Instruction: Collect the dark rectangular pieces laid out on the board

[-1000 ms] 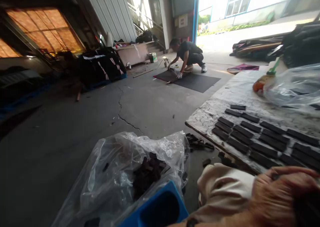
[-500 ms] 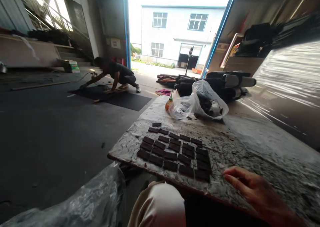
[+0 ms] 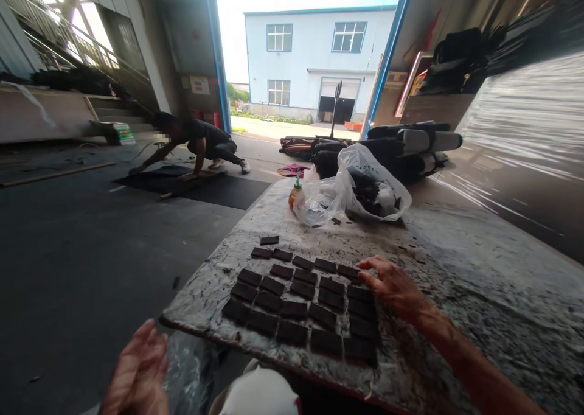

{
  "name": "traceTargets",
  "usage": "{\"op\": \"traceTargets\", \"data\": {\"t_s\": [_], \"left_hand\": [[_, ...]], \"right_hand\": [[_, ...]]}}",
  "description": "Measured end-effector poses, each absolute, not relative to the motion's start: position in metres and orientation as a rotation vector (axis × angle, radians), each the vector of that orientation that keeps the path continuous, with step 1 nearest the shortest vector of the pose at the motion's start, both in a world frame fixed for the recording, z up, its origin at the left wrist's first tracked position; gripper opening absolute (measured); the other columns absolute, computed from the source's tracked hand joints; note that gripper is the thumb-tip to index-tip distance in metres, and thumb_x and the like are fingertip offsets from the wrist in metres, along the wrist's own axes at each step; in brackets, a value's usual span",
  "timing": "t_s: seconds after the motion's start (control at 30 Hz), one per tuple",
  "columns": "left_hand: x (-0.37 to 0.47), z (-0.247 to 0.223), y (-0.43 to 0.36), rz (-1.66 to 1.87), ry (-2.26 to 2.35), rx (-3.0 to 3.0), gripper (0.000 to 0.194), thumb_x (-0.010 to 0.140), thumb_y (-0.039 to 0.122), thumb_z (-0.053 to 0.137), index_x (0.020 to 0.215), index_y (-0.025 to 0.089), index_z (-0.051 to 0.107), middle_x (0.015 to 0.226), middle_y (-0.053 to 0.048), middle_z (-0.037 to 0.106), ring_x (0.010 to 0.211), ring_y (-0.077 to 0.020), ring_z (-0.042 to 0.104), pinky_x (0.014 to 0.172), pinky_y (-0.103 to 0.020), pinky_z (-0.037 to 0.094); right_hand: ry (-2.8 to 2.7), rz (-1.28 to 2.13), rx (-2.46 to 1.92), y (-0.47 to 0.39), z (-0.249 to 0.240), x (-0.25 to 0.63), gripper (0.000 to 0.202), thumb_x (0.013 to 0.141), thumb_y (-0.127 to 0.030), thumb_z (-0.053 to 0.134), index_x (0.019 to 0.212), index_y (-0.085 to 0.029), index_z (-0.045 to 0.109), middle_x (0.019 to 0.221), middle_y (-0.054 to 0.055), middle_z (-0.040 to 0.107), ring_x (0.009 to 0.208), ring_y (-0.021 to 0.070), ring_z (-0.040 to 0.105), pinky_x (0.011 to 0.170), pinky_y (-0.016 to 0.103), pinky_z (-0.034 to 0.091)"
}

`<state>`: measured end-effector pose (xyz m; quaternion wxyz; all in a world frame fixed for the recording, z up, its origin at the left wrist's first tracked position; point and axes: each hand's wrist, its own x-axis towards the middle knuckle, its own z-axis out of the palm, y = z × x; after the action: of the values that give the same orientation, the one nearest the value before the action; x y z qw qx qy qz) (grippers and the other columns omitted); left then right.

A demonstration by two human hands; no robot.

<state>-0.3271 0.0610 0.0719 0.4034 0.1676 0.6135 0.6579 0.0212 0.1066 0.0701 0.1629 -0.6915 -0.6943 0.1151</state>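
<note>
Several small dark rectangular pieces [image 3: 292,310] lie in rough rows on a worn, stained table [image 3: 201,296]. Over the far right end of these rows is my right hand [image 3: 390,284], its thumb and fingers apart. Its fingertips are at the right end of one dark piece [image 3: 348,272]; whether they press on it I cannot tell. My left hand [image 3: 139,369] is at the lower left, off the table's near corner, with fingers stretched upward and nothing visible in it.
A clear plastic bag [image 3: 376,187] of dark scraps and an orange bottle with a green nozzle [image 3: 295,196] stand farther back. Rolls of material [image 3: 410,144] lie behind. A person [image 3: 196,144] crouches over a dark sheet [image 3: 219,190] on the floor. Clear plastic [image 3: 189,366] hangs below the table.
My right hand has moved forward and left, from beside the near pieces to the far right piece. My left hand has come into view at the lower left. The view has shifted slightly.
</note>
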Motion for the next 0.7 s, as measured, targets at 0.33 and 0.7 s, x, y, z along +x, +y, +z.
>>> {"op": "traceTargets", "data": {"t_s": [0.33, 0.7], "left_hand": [[-0.189, 0.128, 0.073, 1.406, 0.718, 0.334, 0.024, 0.082, 0.026, 0.058, 0.105, 0.019, 0.062, 0.109, -0.008, 0.064, 0.106, -0.022, 0.055, 0.09, -0.037, 0.04], [-0.184, 0.091, 0.075, 1.257, 0.78, 0.206, 0.012, 0.078, 0.02, 0.063, 0.09, 0.02, 0.066, 0.095, -0.002, 0.067, 0.084, -0.014, 0.061, 0.07, -0.023, 0.045]], "right_hand": [[-2.183, 0.532, -2.033, 0.142, 0.079, 0.011, 0.023, 0.091, -0.031, 0.056, 0.107, -0.016, 0.059, 0.106, 0.005, 0.062, 0.088, 0.0185, 0.062, 0.076, 0.038, 0.052], [-2.158, 0.677, -1.972, 0.119, 0.098, 0.033, 0.023, 0.092, -0.034, 0.052, 0.082, -0.015, 0.061, 0.073, -0.002, 0.062, 0.065, 0.0133, 0.06, 0.061, 0.028, 0.049]]}}
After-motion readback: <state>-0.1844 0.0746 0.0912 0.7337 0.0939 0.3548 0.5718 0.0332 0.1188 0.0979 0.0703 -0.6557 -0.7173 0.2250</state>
